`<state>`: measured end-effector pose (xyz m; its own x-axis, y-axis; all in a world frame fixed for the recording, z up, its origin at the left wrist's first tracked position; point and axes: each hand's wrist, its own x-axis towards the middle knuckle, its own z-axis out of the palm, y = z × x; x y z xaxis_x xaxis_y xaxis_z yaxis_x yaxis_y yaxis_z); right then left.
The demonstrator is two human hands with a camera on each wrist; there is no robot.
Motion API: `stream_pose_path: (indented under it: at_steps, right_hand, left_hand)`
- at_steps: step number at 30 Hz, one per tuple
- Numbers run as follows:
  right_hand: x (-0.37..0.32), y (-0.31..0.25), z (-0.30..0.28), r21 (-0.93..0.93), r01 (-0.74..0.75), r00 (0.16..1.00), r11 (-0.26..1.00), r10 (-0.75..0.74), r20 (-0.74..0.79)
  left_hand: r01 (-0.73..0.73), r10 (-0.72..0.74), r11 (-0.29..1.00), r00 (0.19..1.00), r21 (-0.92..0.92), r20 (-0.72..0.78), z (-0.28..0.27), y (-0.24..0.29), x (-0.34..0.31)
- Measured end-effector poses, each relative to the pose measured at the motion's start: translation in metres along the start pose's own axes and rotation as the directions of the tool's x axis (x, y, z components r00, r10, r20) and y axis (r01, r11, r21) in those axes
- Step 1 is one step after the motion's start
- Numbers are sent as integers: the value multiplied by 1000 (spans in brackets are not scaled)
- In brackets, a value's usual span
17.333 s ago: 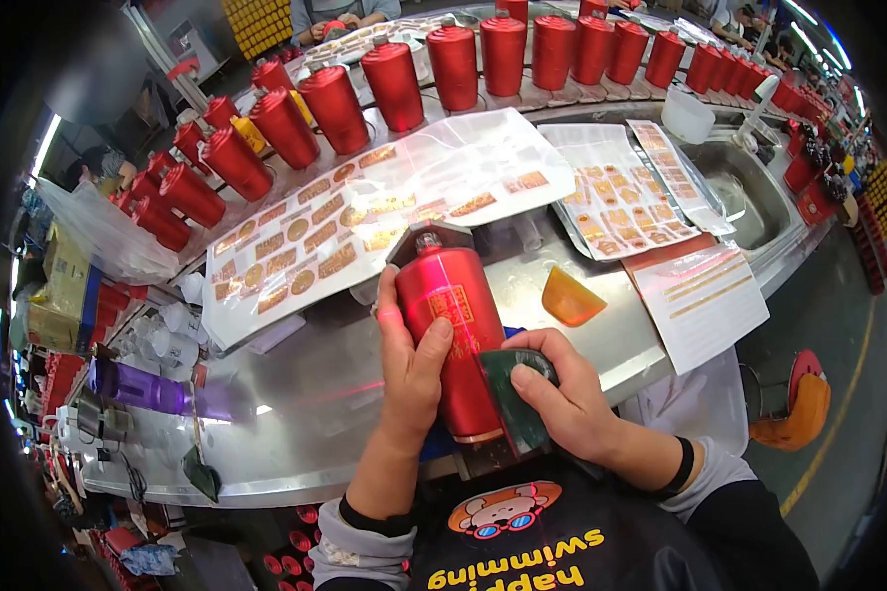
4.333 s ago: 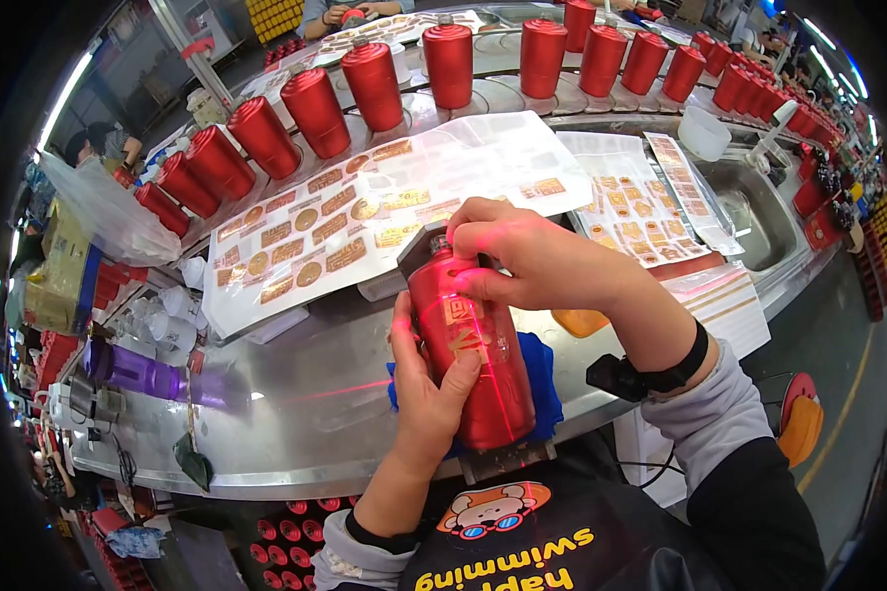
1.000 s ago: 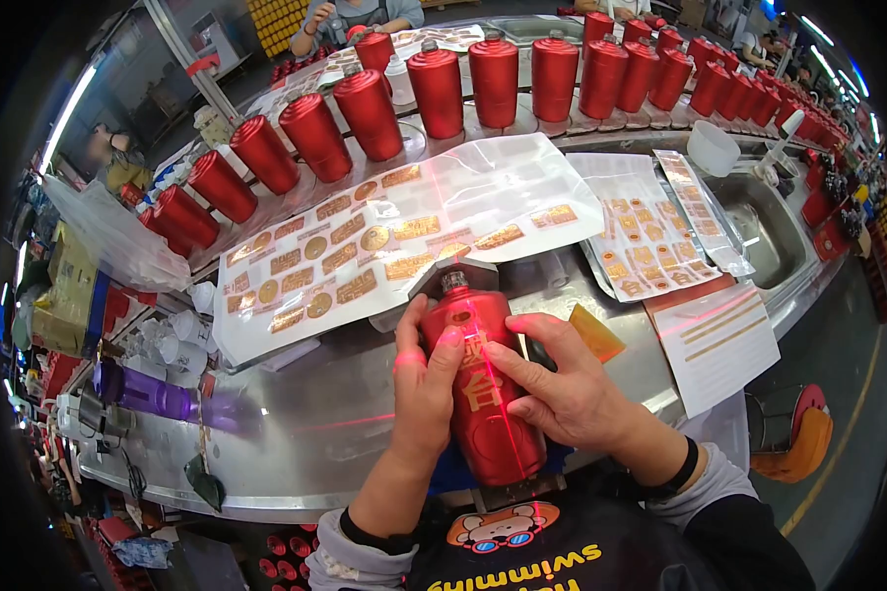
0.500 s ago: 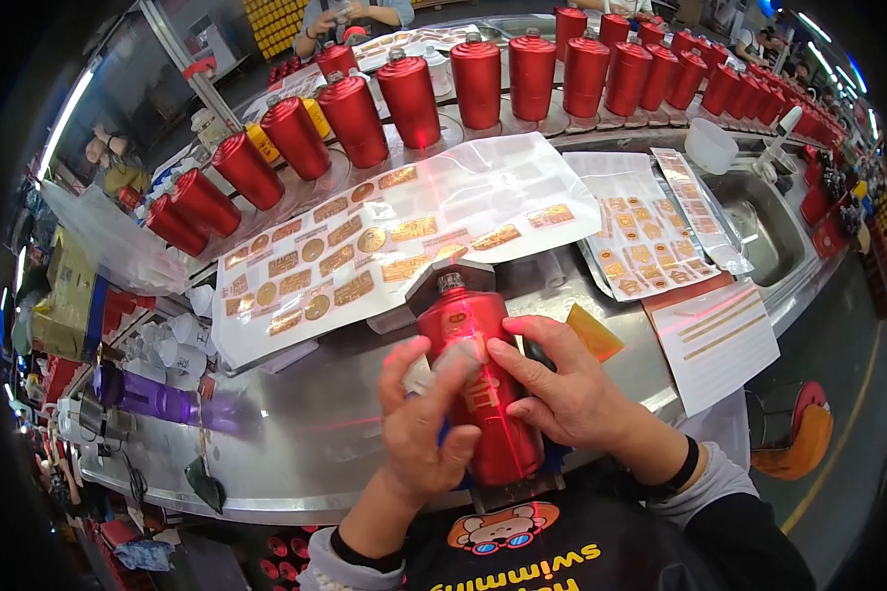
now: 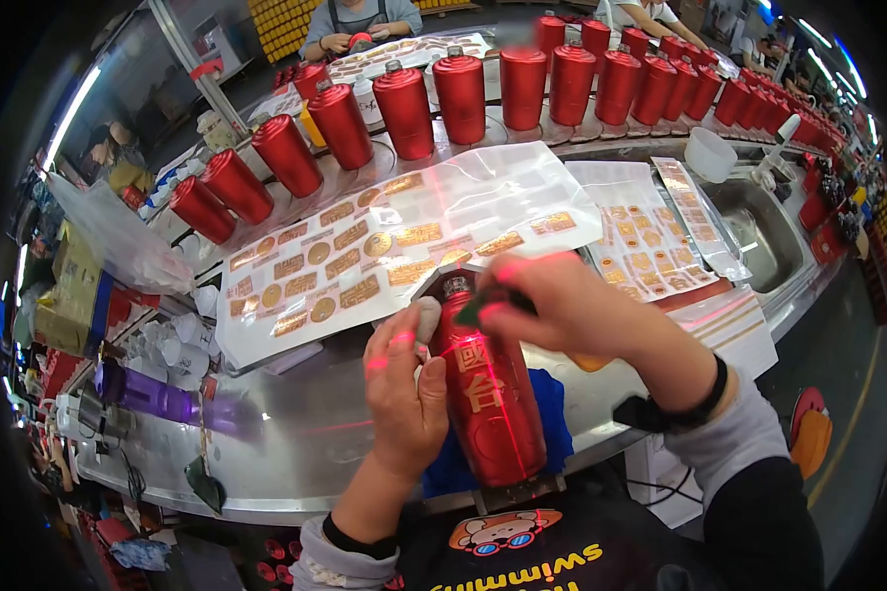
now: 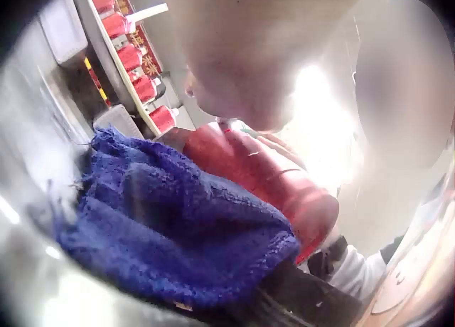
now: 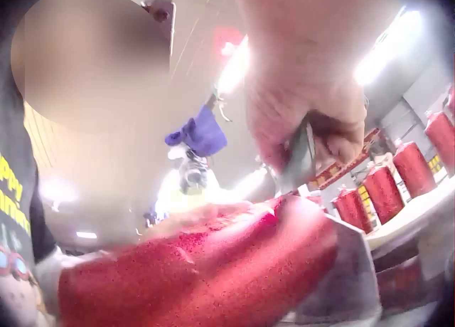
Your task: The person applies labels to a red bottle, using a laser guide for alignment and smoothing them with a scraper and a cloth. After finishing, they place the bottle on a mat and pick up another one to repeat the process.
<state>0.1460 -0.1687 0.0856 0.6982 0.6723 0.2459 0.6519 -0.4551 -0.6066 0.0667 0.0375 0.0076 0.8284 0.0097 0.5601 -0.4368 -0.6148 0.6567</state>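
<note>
A red bottle (image 5: pixel 488 404) with gold characters on its front leans back in a dark holder, its neck away from the body. My right hand (image 5: pixel 557 300) pinches a dark green scraper (image 7: pixel 302 156) at the bottle's shoulder, just below the neck. On the left side my left hand (image 5: pixel 404 399) lies along the bottle, its fingers fairly straight and its thumb at the bottle's edge. A pale grey cover or wad (image 5: pixel 428 320) shows at its fingertips. Under the bottle is a blue cloth (image 6: pixel 178 220).
Sheets of gold stickers (image 5: pixel 315 266) lie behind the bottle, with more sticker sheets (image 5: pixel 646 236) to the right. Several red bottles (image 5: pixel 404 110) line a conveyor at the back. A sink (image 5: pixel 759 236) is at right, a purple cup (image 5: pixel 143 389) at left.
My left hand has come off the bottle's front, moved across it and back to its left side. My right hand has risen from the right side to the shoulder with the scraper. The conveyor bottles have shifted.
</note>
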Motion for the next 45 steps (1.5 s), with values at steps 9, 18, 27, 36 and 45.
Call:
stream_pose_path:
  at_steps: [9,18,27,36,45]
  right_hand:
    - [-1,27,1,289,-185,915,939,272,-299]
    - [-31,17,1,234,-120,937,965,189,-295]
    - [16,-3,11,120,-42,969,992,69,-237]
    - [-8,13,36,273,-129,879,953,237,-413]
    - [-49,-37,48,87,70,937,994,-36,-347]
  left_hand:
    - [-543,453,814,815,205,360,-21,9,13]
    - [-442,416,892,885,97,211,-8,-7,33]
    - [-201,197,978,979,60,57,-15,-8,1]
    - [-265,259,957,964,118,64,-12,4,-20]
    - [-143,143,989,990,44,-8,-7,8,-49]
